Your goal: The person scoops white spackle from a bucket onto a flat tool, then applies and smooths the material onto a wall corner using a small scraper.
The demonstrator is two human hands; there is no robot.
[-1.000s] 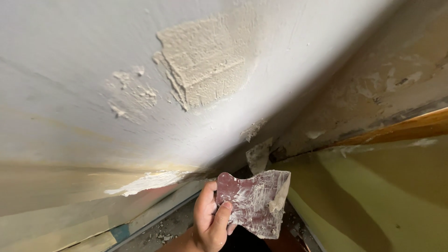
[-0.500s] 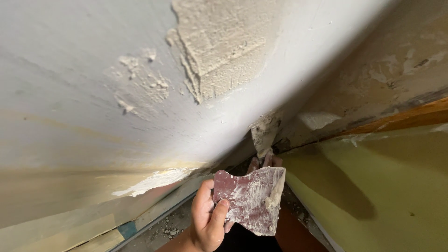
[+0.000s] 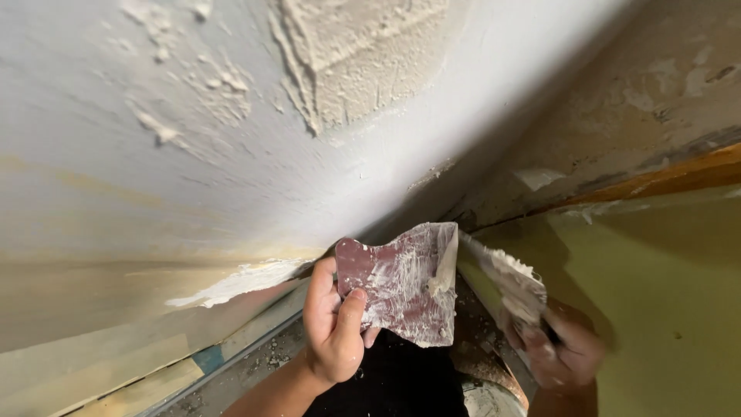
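the plate [image 3: 401,282] is a flat, thin reddish sheet with a wavy upper edge, smeared all over with streaks of white filler [image 3: 442,270]; a thicker ridge of it sits along the plate's right edge. it is low in the middle of the view, just in front of the corner where two walls meet. the left hand [image 3: 333,328] is clamped on its left side, thumb across the face and fingers behind. the blade [image 3: 509,282], coated in whitish paste, touches the plate's right edge and slants down to the right hand [image 3: 559,351], which is closed around its handle; this hand is blurred, so finer detail cannot be told. the two hands are apart, one on each side of the plate.

the left wall [image 3: 139,193] is pale grey-white, and above the plate it carries a rough patch [image 3: 363,54] of raised, textured filler, with small flecks to the patch's left. a white torn strip [image 3: 239,282] lies along the wall's lower edge, just left of the left hand. the right wall [image 3: 664,293] is yellow-green below an orange band [image 3: 664,177], with worn grey plaster higher up. below the hands lie a dark floor and crumbs of debris [image 3: 262,363].
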